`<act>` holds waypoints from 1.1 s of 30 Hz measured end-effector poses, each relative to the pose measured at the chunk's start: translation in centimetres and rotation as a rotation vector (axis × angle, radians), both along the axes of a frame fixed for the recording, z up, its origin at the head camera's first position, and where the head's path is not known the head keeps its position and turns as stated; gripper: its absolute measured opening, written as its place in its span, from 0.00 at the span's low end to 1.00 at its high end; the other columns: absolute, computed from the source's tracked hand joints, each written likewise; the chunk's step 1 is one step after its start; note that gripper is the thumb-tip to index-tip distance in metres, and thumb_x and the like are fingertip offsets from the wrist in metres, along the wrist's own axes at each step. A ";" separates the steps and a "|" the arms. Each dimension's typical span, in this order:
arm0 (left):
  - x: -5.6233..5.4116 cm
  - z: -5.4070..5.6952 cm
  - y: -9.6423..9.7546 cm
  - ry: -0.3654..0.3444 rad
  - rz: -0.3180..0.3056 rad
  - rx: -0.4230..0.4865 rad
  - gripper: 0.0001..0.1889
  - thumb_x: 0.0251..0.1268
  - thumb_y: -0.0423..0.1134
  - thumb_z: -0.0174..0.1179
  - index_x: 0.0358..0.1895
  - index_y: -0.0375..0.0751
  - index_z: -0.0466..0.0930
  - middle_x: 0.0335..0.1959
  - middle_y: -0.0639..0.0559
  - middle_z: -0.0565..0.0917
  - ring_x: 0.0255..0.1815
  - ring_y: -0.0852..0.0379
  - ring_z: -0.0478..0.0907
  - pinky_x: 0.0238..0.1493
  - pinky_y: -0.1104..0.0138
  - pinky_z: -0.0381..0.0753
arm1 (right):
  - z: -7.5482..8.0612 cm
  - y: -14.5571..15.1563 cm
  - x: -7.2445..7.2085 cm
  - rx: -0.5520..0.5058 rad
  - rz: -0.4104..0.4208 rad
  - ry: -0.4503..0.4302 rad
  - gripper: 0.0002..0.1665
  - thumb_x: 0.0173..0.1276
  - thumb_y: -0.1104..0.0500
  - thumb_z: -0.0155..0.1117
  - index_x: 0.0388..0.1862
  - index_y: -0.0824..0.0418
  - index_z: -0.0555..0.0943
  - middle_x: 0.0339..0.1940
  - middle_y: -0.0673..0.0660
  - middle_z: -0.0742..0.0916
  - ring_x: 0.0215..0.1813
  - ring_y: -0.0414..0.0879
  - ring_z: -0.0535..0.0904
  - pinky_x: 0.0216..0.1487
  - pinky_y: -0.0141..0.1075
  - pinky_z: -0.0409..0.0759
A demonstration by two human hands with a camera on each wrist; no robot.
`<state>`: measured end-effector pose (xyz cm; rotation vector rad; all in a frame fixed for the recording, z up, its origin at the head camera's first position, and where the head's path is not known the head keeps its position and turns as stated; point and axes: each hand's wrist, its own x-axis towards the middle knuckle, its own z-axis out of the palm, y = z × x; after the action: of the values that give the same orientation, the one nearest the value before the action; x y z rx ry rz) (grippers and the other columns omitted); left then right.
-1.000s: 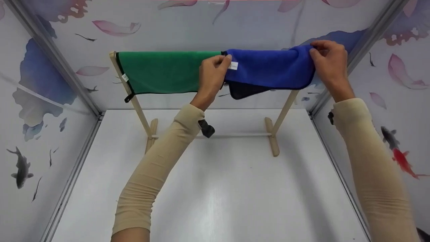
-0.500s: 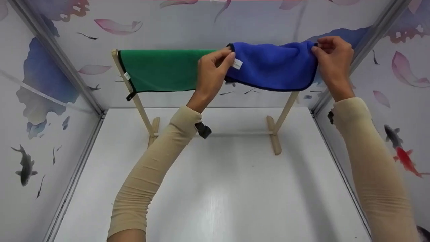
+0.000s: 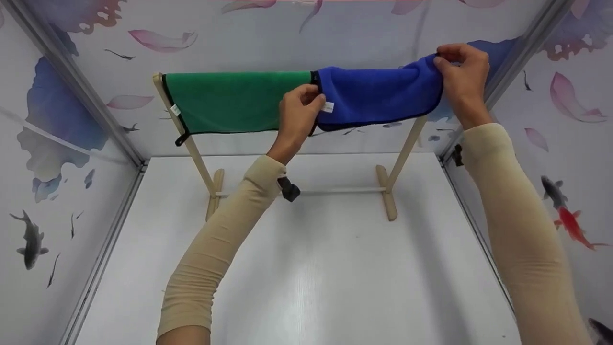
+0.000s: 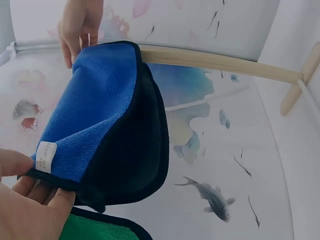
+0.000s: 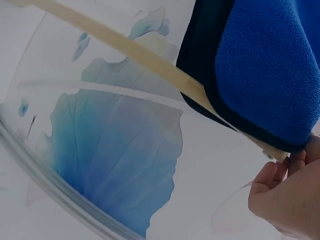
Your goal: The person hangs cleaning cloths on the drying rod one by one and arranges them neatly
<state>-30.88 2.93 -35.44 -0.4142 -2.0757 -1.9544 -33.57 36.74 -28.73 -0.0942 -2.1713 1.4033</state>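
Note:
A blue towel (image 3: 378, 96) with black edging is draped over the right half of a wooden rack (image 3: 413, 136). My left hand (image 3: 299, 112) pinches its left edge beside a white label (image 4: 46, 157), thumb above and fingers beneath. My right hand (image 3: 464, 76) pinches the upper right corner, raised a little above the line of the rail. In the left wrist view the towel's front and back layers hang apart, with the dark inside showing. To the left hangs a green towel (image 3: 225, 103), flat over the rail, its right end partly behind my left hand.
The rack's wooden feet (image 3: 387, 194) stand on a white table (image 3: 306, 268), joined by a thin white crossbar (image 3: 345, 190). Printed panels with fish and petals (image 3: 163, 40) enclose the back and sides, with metal frame strips (image 3: 103, 239) along the edges.
The blue towel's left edge was lifted above the rail, then lowered again as my left hand came down. My right hand has moved slightly up and left, raising the right corner.

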 end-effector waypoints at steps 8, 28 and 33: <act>-0.7 1.4 -0.1 0.028 0.051 0.047 0.15 0.84 0.39 0.65 0.64 0.36 0.89 0.55 0.47 0.92 0.53 0.57 0.89 0.56 0.65 0.88 | -0.5 -0.1 -0.2 0.008 0.048 -0.031 0.15 0.81 0.61 0.70 0.62 0.60 0.91 0.49 0.48 0.90 0.53 0.40 0.79 0.63 0.32 0.76; -0.3 1.4 -0.7 0.063 0.059 0.053 0.11 0.82 0.36 0.67 0.58 0.37 0.92 0.50 0.46 0.92 0.50 0.54 0.87 0.56 0.65 0.87 | -0.4 -0.2 1.8 0.171 -0.069 -0.021 0.16 0.85 0.54 0.66 0.64 0.54 0.91 0.59 0.56 0.90 0.58 0.40 0.79 0.66 0.33 0.78; -0.5 0.8 -1.1 0.044 0.103 0.026 0.10 0.82 0.38 0.68 0.57 0.39 0.93 0.46 0.49 0.92 0.47 0.55 0.86 0.54 0.65 0.87 | -1.2 0.6 2.3 0.127 -0.128 -0.019 0.15 0.82 0.54 0.70 0.60 0.57 0.91 0.50 0.48 0.88 0.54 0.38 0.79 0.61 0.33 0.78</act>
<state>-31.34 1.81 -34.62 -0.3352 -2.0012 -1.8941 -31.27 37.34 -29.97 -0.1964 -2.2229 1.1957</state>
